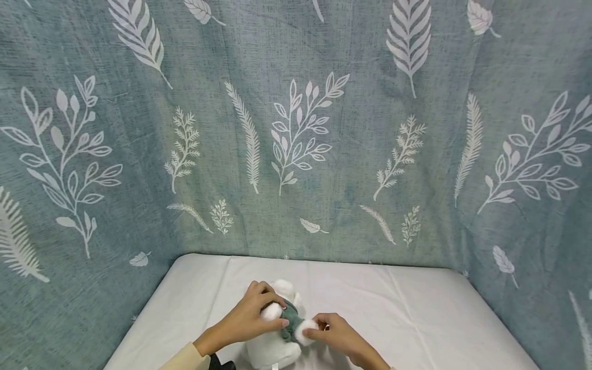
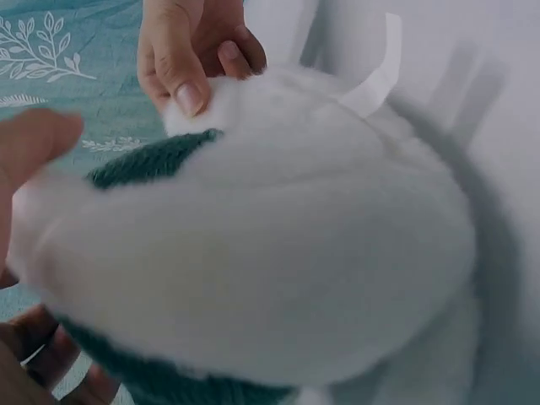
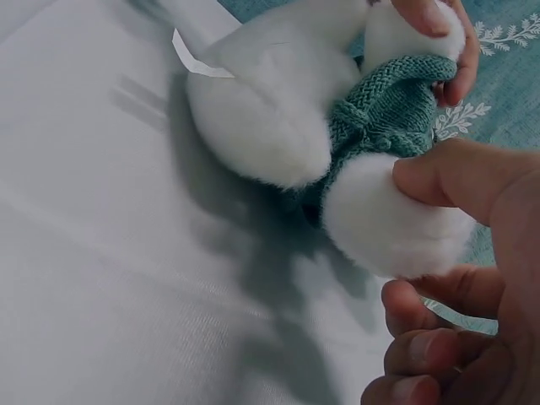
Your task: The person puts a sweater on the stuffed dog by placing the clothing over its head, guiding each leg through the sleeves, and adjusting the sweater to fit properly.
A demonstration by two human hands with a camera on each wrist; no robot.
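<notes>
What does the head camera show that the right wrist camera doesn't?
Only the head view shows the leaf-print curtain all round, the whole white table, both forearms and a cream sleeve. Only the right wrist view shows the toy's white tag and the knit stitches of its green sweater up close. Both show the left hand and right hand each pinching a white paw.

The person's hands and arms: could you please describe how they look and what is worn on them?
Both hands are bare: no gloves, and no rings or watch show. The left hand comes out of a pale cream-yellow sleeve that ends at the wrist, with a dark object just beside the cuff. The right hand shows a bare wrist, its forearm leaving the picture. Fingernails are short and unpainted.
</notes>
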